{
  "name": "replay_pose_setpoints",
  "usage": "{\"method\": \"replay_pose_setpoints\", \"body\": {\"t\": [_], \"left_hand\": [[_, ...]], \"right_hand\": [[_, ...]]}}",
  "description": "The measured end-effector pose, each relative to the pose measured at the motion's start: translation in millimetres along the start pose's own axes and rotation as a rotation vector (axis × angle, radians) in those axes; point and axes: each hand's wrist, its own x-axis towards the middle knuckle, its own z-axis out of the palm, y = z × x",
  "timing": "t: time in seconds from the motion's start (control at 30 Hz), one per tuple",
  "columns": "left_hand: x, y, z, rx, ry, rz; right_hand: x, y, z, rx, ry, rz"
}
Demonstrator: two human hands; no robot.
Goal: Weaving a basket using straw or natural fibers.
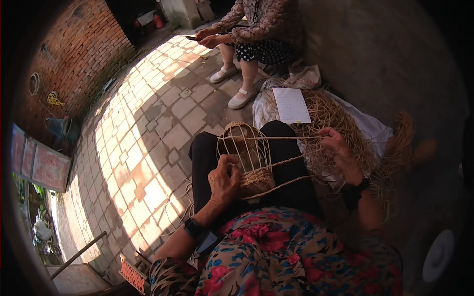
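Setting: a sunlit paved courtyard [148, 123] lay at ten o'clock, a brick wall [74, 54] beyond it, and a second person [256, 29] sat at twelve.
Work piece: a half-woven basket frame [245, 158] of pale upright ribs rested on the weaver's lap, at centre.
Left hand [224, 180]: its fingers were curled closed against the frame's woven lower band, steadying it.
Right hand [340, 153]: at three o'clock, fingers pinched shut on straw cord [286, 160] drawn taut from the frame.
Supply: a loose heap of straw fibre [335, 116] lay at one o'clock, a paper sheet [291, 105] on it.
Doing it well: probably even tension on the cord, each pass packed snug against the band, ribs evenly spaced.
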Motion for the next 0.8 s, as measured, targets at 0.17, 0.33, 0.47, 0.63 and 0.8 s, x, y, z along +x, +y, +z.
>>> {"method": "replay_pose_setpoints", "body": {"t": [0.17,0.33,0.47,0.63,0.8], "left_hand": [[8,14,-1,0.134,-0.050,-0.005],[25,31,-9,0.241,0.157,0.222],[38,43,4,0.441,-0.101,0.181],[39,45,16,0.572,-0.234,0.206],[26,25,10,0.311,-0.032,0.326]], "right_hand": [[-21,34,-195,-0.262,0.560,0.140],[12,18,-132,-1.582,0.467,0.035],[39,-3,12,-1.226,0.197,-0.563],[-2,-10,107,-0.777,-0.310,-0.043],[-35,2,108,-0.732,-0.352,0.130]]}}
